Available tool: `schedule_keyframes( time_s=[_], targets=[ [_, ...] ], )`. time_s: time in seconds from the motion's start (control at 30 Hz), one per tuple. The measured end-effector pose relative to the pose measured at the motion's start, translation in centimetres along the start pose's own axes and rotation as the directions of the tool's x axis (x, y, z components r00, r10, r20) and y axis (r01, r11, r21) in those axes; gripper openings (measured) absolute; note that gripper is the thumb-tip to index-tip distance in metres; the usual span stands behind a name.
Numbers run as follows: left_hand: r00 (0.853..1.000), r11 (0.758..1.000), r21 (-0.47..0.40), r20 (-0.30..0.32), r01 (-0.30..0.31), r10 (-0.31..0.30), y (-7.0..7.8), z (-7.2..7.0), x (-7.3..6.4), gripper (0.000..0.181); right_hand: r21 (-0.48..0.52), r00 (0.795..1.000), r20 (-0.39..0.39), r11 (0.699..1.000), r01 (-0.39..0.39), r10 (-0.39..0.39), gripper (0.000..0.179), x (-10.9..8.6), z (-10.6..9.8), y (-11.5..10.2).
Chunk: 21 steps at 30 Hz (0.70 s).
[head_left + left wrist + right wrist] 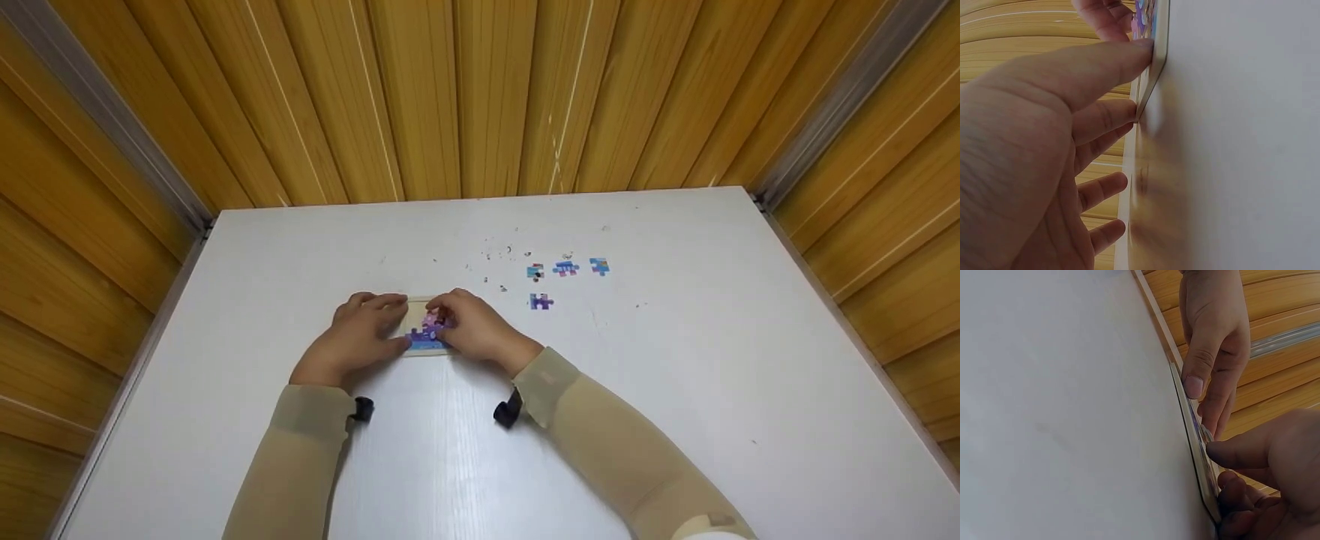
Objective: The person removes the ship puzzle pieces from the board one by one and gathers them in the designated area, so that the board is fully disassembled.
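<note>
A small wooden puzzle tray (414, 313) lies on the white table, its lower part filled with blue and purple jigsaw pieces (424, 337). My left hand (358, 334) spans the tray's left side. Its thumb (1112, 64) presses on the near left corner and its other fingers reach out straight toward the far corner. Over the right half, my right hand (472, 324) has thumb and fingers curled in a pinch on a jigsaw piece at the picture's surface. That piece is mostly hidden by the fingers. Pink parts of the picture (431, 319) show beside them.
Right of the tray lie several loose jigsaw pieces: a purple one (541, 301), and a row behind it with a blue and pink piece (566, 268) and a blue one (599, 266). Small dark specks mark the tabletop (675, 337). Wood-patterned walls (495, 97) enclose the table.
</note>
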<state>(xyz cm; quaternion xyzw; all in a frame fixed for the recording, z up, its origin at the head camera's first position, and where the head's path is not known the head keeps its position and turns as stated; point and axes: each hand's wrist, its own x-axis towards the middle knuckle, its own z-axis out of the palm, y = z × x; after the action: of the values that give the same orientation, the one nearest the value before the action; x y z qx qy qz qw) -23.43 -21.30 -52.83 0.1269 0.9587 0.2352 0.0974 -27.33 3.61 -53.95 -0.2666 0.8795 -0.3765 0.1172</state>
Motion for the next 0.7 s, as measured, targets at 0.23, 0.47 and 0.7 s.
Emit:
schedule_keyframes(
  time_s=[0.23,0.47,0.7],
  targets=[
    [1.000,1.000,0.001,-0.008,-0.020,0.020,-0.3,0.0,-0.1,0.071,0.074,1.000,-0.014,0.997,0.002,-0.001,0.028,0.0,-0.3,0.0],
    [1.000,1.000,0.016,-0.010,-0.022,0.022,-0.4,0.1,0.1,0.072,0.134,0.998,-0.064,0.991,-0.018,0.027,0.013,0.0,-1.1,-0.3],
    [1.000,1.000,0.023,-0.003,0.002,-0.002,-0.2,0.2,0.4,0.073,0.178,0.993,-0.118,0.984,-0.001,0.022,0.011,-0.5,-2.5,-0.2]
  ],
)
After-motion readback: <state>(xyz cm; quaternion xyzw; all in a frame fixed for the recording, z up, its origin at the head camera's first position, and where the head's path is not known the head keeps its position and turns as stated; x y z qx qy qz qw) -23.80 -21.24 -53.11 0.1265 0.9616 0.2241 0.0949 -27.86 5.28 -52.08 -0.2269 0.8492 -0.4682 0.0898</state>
